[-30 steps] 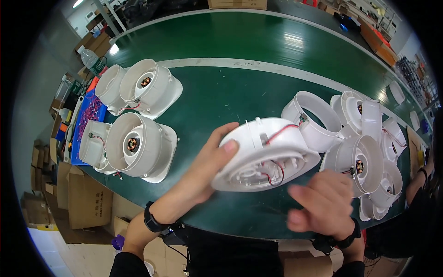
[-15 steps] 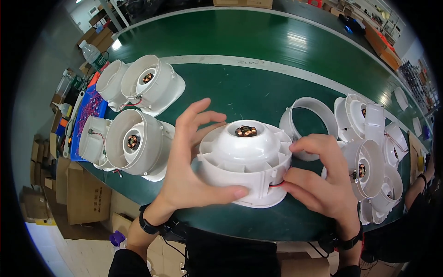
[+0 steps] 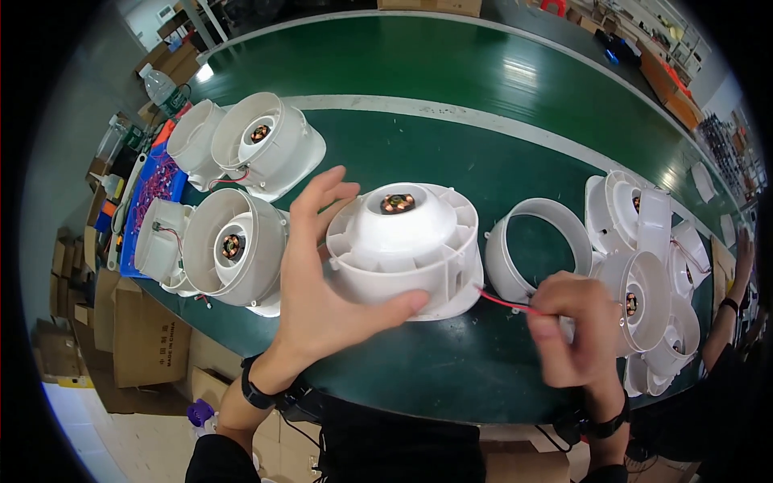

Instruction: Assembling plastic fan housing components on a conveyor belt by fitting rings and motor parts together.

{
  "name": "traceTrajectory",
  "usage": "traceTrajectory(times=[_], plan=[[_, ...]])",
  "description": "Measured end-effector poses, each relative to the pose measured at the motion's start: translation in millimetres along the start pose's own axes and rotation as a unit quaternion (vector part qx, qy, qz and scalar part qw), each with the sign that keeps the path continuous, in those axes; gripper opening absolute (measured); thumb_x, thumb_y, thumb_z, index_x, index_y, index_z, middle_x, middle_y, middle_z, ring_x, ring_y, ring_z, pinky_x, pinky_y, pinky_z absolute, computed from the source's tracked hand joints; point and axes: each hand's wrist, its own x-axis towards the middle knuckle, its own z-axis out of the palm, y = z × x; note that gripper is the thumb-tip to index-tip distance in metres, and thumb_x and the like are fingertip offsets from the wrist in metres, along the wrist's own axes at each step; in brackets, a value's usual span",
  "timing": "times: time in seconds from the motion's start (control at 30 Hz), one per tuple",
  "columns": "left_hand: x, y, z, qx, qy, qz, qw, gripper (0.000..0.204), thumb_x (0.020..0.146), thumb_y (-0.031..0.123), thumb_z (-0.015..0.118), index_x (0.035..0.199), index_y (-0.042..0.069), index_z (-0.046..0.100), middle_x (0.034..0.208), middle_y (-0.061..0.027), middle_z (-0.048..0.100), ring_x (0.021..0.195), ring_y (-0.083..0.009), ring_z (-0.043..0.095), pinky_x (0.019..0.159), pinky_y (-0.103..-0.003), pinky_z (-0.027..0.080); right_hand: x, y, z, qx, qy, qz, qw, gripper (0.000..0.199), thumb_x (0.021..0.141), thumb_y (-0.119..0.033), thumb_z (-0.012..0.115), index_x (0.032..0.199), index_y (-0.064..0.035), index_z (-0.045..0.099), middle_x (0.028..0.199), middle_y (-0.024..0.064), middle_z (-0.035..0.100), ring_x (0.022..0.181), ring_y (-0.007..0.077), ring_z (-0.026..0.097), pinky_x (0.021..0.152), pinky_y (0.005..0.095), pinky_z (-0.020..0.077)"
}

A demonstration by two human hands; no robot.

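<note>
The white fan housing (image 3: 403, 253) sits at the centre of the frame, its hub facing up, with a copper-wound motor core (image 3: 397, 204) showing in the top of the dome and ribs running out to the rim. My left hand (image 3: 318, 294) grips it from the left, thumb pressed on the front wall and the fingers curved up behind its left side. From the lower right of the housing come red and black wires (image 3: 503, 300), drawn out in a line toward my right hand (image 3: 572, 326), which is curled closed and pinches their far end between thumb and forefinger. I wear a dark wristband on each arm.

Just right of centre, a white plastic ring (image 3: 501, 256) stands on the green tabletop (image 3: 386, 378), open through its middle. Past it, at the right of the frame, more white fan housings (image 3: 636, 298) crowd together, some with motor cores showing. At the left of the frame another group of white housings (image 3: 211, 256) stands, and beside them is a blue tray (image 3: 133, 258) of tangled wires (image 3: 161, 181). A clear plastic bottle (image 3: 161, 87) stands at the upper left, a cardboard box (image 3: 145, 346) lies at the lower left, and another person's hand (image 3: 742, 256) shows at the right edge
</note>
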Motion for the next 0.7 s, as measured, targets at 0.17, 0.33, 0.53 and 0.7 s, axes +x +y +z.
traceTrajectory(times=[0.17, 0.33, 0.53, 0.7], plan=[[2, 5, 0, -0.174, 0.061, -0.07, 0.98, 0.114, 0.063, 0.027, 0.092, 0.151, 0.005, 0.024, 0.137, -0.0189, 0.044, 0.124, -0.0337, 0.053, 0.1, -0.042, 0.047, 12, -1, 2, -0.387, -0.178, -0.155, 0.891, 0.019, 0.067, -0.004, 0.075, 0.082, -0.0051, 0.063, 0.066, 0.0019, 0.047, 0.061, 0.0206, 0.05, 0.049, 0.0321, 0.0395], [-5, 0, 0, -0.429, 0.031, -0.204, 0.88, 0.1, 0.08, 0.062, 0.071, 0.152, 0.007, 0.027, 0.145, -0.0159, 0.041, 0.129, -0.0299, 0.051, 0.106, -0.044, 0.044, 13, 7, -4, -0.43, -0.171, -0.108, 0.88, 0.024, 0.069, -0.006, 0.076, 0.091, -0.0052, 0.066, 0.081, 0.0052, 0.056, 0.076, 0.0235, 0.056, 0.059, 0.0345, 0.0453], [-22, -15, -1, -0.545, -0.08, -0.263, 0.793, 0.083, 0.093, 0.065, 0.05, 0.149, 0.005, 0.036, 0.144, -0.0158, 0.05, 0.132, -0.0319, 0.049, 0.111, -0.05, 0.04, 13, 2, -3, -0.124, -0.035, -0.003, 0.992, 0.071, 0.073, -0.016, 0.081, 0.136, 0.0008, 0.051, 0.122, 0.017, 0.061, 0.102, 0.0292, 0.059, 0.084, 0.0378, 0.0505], [-6, 5, 10, -0.505, -0.159, -0.248, 0.812, 0.11, 0.08, 0.077, 0.058, 0.155, 0.006, 0.022, 0.151, -0.0183, 0.041, 0.136, -0.033, 0.046, 0.113, -0.049, 0.038, 9, -6, -2, -0.02, -0.176, 0.125, 0.976, 0.091, 0.078, -0.018, 0.08, 0.151, 0.0011, 0.03, 0.133, 0.0197, 0.056, 0.115, 0.0239, 0.06, 0.084, 0.0376, 0.0525]])
